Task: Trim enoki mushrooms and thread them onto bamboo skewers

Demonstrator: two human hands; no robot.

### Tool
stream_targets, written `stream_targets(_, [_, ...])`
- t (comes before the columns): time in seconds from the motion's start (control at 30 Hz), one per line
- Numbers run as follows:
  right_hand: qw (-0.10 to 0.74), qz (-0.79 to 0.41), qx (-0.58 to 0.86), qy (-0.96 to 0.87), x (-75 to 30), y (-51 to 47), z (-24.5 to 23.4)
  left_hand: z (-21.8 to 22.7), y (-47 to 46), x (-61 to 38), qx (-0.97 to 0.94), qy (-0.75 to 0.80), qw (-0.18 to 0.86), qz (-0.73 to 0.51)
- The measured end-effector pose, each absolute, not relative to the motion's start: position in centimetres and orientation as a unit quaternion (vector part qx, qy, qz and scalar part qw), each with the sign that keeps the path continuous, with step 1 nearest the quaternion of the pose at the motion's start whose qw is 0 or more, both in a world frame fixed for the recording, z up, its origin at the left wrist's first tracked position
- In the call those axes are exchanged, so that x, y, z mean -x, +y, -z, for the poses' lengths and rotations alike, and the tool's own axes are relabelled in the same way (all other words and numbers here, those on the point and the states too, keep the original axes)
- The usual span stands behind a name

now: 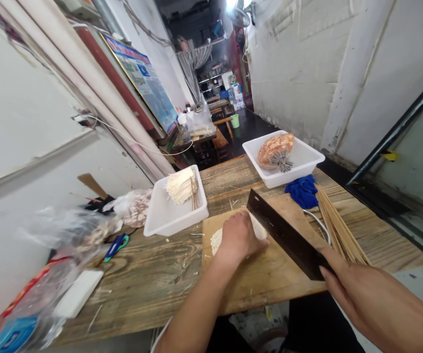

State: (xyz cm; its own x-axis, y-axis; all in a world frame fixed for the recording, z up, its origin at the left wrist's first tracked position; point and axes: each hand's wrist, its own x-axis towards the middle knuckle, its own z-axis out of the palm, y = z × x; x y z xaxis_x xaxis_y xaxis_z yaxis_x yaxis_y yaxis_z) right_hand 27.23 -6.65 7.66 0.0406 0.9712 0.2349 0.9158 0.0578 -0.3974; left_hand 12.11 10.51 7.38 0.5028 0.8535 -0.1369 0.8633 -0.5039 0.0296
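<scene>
On the wooden cutting board (255, 287) lies a pale bundle of enoki mushrooms (216, 240). My left hand (239, 236) is closed over the bundle and covers its middle, with pale ends showing on both sides. To the right, my right hand (344, 277) grips a dark, broad-bladed cleaver (285, 238) at its handle end. The blade slants up toward the far left, its tip end just beyond my left hand. Whether the cleaver's edge touches the mushrooms cannot be made out.
A white tray (174, 223) holds enoki mushrooms and thin sticks; another white tray (284, 179) holds skewered meat. Beside it are a blue cloth (302, 191) and bamboo skewers (340, 228). Scissors (116, 246), a white block (79, 294) and plastic bags (62, 233) occupy the left.
</scene>
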Motion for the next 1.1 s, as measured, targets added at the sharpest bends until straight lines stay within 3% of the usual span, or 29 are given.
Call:
stream_targets(0.47, [0.087, -0.19, 0.726, -0.656, -25.9, -6.0, -9.8, -7.3, 11.0, -12.0, -0.866, 0.493, 0.072, 0.041])
stream_targets(0.67, [0.111, -0.146, 0.708, -0.682, -26.8, -5.1, -9.6, -6.7, 11.2, -12.1, -0.87, 0.487, 0.067, 0.034])
stream_targets(1.1, [0.037, -0.21, 0.715, -0.666, -25.8, -1.7, -13.0, -6.7, 11.4, -12.4, -0.863, 0.498, 0.069, 0.045])
